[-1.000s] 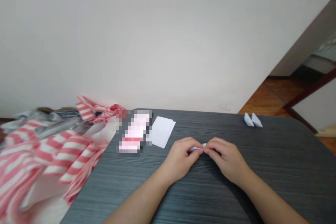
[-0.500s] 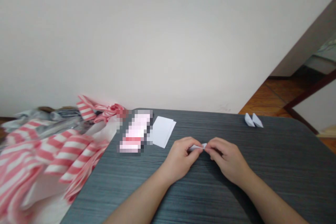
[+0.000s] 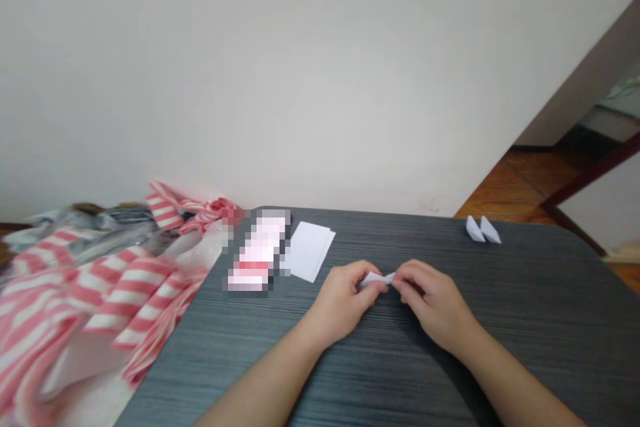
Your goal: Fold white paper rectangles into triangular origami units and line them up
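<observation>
Between my hands is a small piece of folded white paper [image 3: 376, 278], held just over the dark table [image 3: 350, 373]. My left hand [image 3: 347, 300] pinches its left part between thumb and fingers. With thumb and forefinger, my right hand [image 3: 433, 300] grips the right end. Parts of the paper are hidden behind the fingertips, so its full shape does not show. Two folded white paper shapes [image 3: 483, 230] stand side by side near the table's far right edge. Flat white paper sheets [image 3: 309, 252] lie stacked to the left of my hands.
A blurred-out pink and white object with a dark border [image 3: 257, 250] lies left of the sheets. Red-and-white striped cloth [image 3: 130, 280] is heaped beside the table's left edge. Behind the table rises a pale wall [image 3: 320, 80]; wooden floor [image 3: 505, 180] shows at the right.
My fingertips have parted slightly, the right hand shifting a little to the right. More of the folded paper now shows between them.
</observation>
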Action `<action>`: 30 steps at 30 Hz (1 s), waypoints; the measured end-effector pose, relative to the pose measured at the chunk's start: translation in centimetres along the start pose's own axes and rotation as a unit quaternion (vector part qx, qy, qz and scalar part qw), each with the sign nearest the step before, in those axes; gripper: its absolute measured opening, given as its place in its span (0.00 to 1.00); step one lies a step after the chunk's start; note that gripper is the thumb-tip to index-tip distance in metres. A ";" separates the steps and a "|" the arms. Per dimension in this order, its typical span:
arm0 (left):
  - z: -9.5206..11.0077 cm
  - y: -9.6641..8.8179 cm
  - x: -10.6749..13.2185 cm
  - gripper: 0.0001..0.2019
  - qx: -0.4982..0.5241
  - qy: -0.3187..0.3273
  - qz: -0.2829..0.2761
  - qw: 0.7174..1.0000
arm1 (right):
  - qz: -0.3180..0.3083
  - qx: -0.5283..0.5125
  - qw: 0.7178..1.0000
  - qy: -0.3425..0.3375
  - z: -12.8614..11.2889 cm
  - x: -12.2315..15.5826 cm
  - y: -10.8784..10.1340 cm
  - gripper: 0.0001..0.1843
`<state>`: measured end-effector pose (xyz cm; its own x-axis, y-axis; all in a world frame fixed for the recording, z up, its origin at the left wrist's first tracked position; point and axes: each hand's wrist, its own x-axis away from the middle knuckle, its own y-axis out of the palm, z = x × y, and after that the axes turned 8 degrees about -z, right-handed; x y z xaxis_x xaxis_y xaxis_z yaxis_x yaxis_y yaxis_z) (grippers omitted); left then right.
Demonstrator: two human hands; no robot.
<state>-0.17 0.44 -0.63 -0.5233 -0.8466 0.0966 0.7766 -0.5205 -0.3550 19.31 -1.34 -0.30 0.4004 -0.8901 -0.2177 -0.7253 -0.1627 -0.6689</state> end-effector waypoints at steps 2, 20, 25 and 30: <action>0.0 0.0 0.0 0.10 0.014 -0.005 -0.005 1.000 | 0.004 -0.003 1.000 0.006 0.0 0.0 0.1 0.09; -0.7 0.3 -0.1 0.08 0.049 -0.008 -0.005 0.999 | -0.033 -0.097 0.985 0.139 0.4 0.1 0.6 0.09; -0.4 0.4 -0.1 0.07 0.058 -0.014 0.000 0.998 | -0.033 -0.097 0.986 0.132 0.5 0.1 0.6 0.09; -0.2 0.5 -0.1 0.05 0.092 -0.002 -0.001 0.996 | -0.038 -0.096 0.988 0.113 0.3 0.2 0.4 0.09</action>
<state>0.17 0.33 -1.01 -0.5242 -0.8457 0.1001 0.8269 -0.5336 -0.1778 19.27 -1.42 -0.85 0.3384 -0.9410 0.0063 -0.7992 -0.2909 -0.5259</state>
